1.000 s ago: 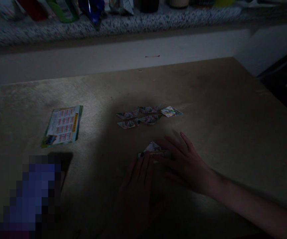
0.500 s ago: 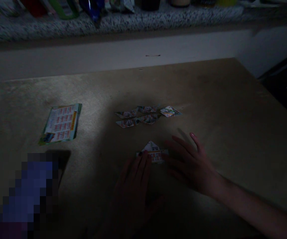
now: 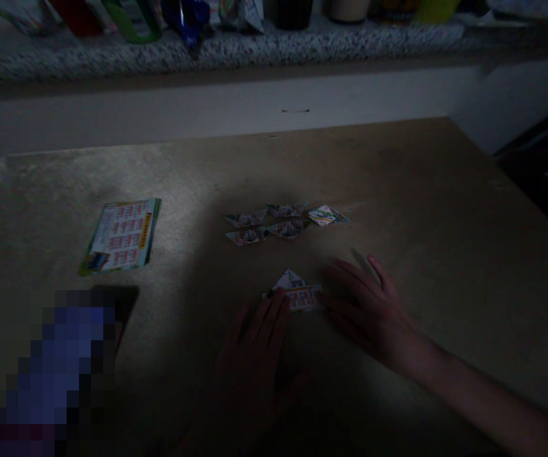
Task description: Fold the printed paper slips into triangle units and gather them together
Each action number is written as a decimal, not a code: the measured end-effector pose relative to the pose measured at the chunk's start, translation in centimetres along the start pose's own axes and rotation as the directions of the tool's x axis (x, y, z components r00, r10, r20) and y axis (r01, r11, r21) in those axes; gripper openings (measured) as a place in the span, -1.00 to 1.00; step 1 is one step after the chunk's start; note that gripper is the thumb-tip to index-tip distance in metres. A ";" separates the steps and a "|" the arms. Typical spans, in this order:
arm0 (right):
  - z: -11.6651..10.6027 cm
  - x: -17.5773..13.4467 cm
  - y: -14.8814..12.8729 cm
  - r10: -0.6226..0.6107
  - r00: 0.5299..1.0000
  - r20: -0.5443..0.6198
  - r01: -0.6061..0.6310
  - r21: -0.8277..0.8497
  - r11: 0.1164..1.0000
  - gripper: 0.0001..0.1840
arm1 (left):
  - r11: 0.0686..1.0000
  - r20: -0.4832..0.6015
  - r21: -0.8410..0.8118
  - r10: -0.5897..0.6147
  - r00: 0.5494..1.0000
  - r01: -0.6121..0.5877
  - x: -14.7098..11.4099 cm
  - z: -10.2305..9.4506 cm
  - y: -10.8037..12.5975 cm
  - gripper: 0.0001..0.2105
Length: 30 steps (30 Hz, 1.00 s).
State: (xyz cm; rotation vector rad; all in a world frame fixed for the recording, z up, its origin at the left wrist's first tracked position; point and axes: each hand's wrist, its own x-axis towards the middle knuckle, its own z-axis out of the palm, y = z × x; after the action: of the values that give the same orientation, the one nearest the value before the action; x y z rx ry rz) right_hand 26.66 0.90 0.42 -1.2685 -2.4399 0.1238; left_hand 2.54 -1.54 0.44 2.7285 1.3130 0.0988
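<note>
Head view: L hand [image 3: 255, 349], fingers laid flat on white, red-printed folded paper w/ triangular peak [image 3: 302, 298], on smooth tan tabletop [image 3: 421, 184]; R hand [image 3: 369, 311], apart, spread by paper's R edge, touch unclear, further R vs 1s ago.

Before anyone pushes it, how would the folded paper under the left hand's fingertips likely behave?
The folded paper is probably light, being small and thin-looking. The band folded across its base may stiffen it, though the pointed peak could bend. Lying flat, it would likely slide rather than roll.
</note>
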 end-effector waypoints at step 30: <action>0.9 0.7 -2.9 -0.069 0.963 0.261 0.051 0.074 0.996 -0.26 | 0.995 -0.078 0.037 -0.089 0.993 0.092 0.0 0.5 1.4 -0.29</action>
State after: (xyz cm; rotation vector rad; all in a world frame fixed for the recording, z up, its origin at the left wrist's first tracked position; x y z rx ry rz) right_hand 23.73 -0.17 0.47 -1.2149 -2.6700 0.3764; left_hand 3.72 -2.45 0.12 2.7182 1.4732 0.1725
